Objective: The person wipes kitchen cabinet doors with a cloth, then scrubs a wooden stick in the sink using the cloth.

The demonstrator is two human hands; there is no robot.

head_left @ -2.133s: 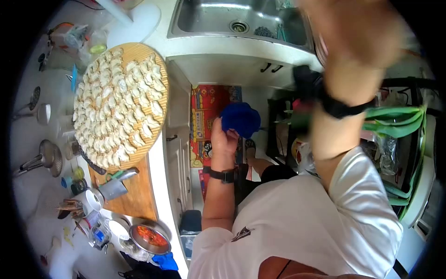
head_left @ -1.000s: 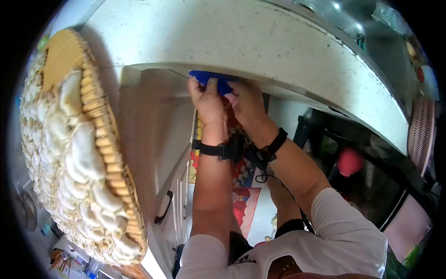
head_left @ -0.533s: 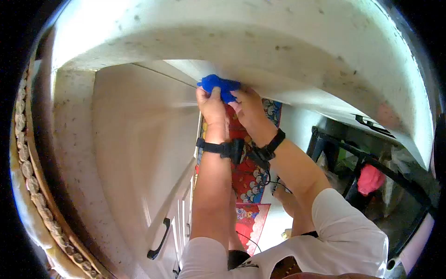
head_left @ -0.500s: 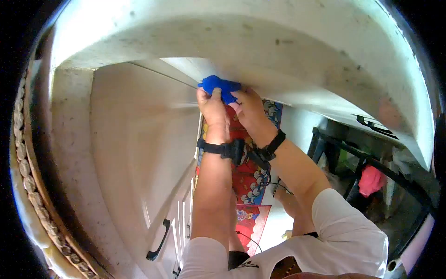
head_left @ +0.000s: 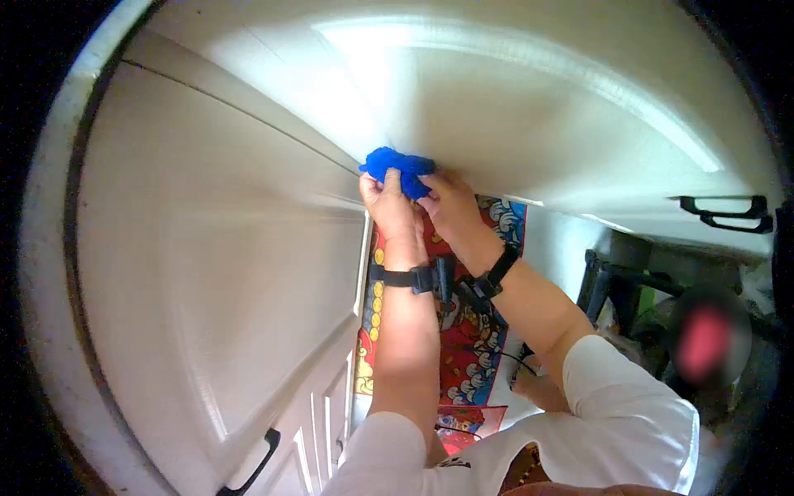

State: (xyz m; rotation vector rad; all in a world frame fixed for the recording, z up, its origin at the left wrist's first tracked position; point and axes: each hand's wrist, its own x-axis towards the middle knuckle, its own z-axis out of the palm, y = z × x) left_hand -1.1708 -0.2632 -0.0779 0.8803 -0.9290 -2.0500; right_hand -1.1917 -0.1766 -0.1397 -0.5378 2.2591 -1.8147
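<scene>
A bunched blue cloth (head_left: 401,171) is gripped between my two hands, in front of the corner where two cream cabinet fronts meet. My left hand (head_left: 387,201) is closed on its left part, with the thumb pressed over the front of it. On the cloth's right end, the fingers of my right hand (head_left: 447,198) are closed as well. Whether the cloth touches the cabinet front behind it, I cannot tell. Each wrist wears a black strap with a small black device.
Cream cabinet doors (head_left: 240,223) with black handles (head_left: 732,213) stand left and ahead. A red patterned mat (head_left: 471,364) lies on the floor below my arms. To the right is a black rack (head_left: 591,285) holding several things, among them a blurred pink one (head_left: 701,343).
The view has shifted, so the counter edge has left the top and more of the cabinet fronts shows. Both hands still hold the blue cloth, slightly lower and further right in view.
</scene>
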